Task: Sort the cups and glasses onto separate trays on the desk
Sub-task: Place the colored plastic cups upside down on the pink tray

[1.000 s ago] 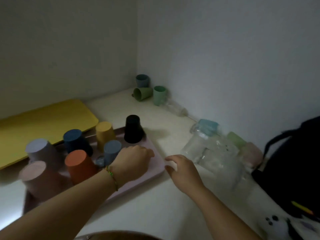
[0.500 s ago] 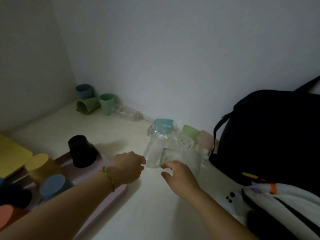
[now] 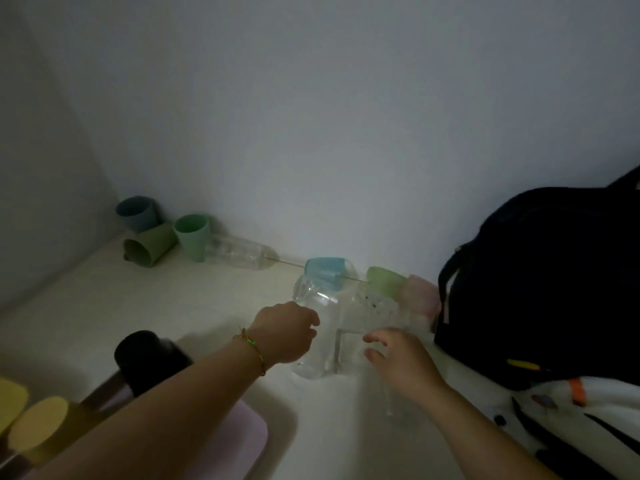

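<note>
Both hands have gone forward from the pink tray (image 3: 242,441) to the bunch of clear glasses (image 3: 374,306) on the desk (image 3: 207,306). The left hand (image 3: 287,332) is curled against the side of the nearest glass (image 3: 313,344), but I cannot tell if it really holds it. The right hand (image 3: 398,362) has its fingers spread and a bit bent, close to a second glass (image 3: 349,351), and it holds nothing.

The glasses blur together; I count about three standing in the bunch. One more lying glass (image 3: 242,252) is on its side by the wall.

Right behind the bunch are three cups: a light blue cup (image 3: 325,277) upside down, a light green cup (image 3: 386,280) and a pink cup (image 3: 422,297). In the far corner are three more: a blue-grey cup (image 3: 136,213) and a mint cup (image 3: 194,239) standing up, and an olive cup (image 3: 149,247) on its side.

On the tray are one black cup (image 3: 149,358) upside down and two yellow cups (image 3: 38,427). A black bag (image 3: 554,282) sits just beside the pink cup.
</note>
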